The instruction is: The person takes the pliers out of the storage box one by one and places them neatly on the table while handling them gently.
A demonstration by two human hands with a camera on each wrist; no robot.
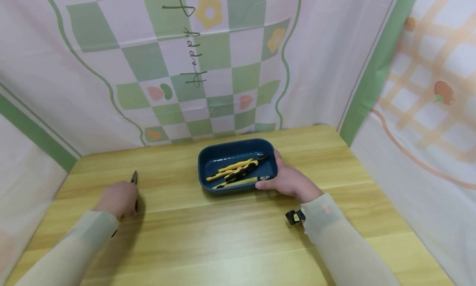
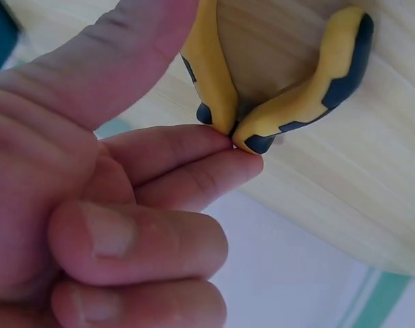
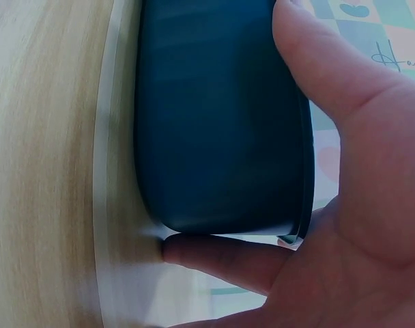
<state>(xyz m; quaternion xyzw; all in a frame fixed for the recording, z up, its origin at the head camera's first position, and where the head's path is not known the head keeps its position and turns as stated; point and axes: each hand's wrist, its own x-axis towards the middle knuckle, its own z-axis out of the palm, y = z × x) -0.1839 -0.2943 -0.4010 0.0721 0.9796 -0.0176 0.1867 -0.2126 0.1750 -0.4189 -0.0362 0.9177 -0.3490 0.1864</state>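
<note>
A pair of yellow-and-black pliers with smooth, curved, rubbery-looking handles [image 2: 289, 111] is in the left hand [image 1: 118, 198], toward the left edge of the wood-grained, pale yellow-brown counter [image 1: 230, 244]. Its narrow, dark metal nose [image 1: 134, 177] points toward the far edge, and the handles spread in a V. The left fingers are grasping it: two fingertips touch where the handles come together, and the thumb overlaps one handle.

The right hand [image 1: 291, 182] grips the right end of a dark blue, rounded-rectangular tray [image 1: 223, 150], its thumb on the near rim and a finger against the smooth end wall. The tray sits near the counter's far edge, right of its middle. Inside lies a loose heap of slender yellow-and-black tools [image 1: 238, 170], one dark tip pointing to the right end.

Both forearms wear cream sleeves [image 1: 346, 240]. Beyond the far edge hangs softly creased white cloth [image 1: 316, 63] printed with green checks.
</note>
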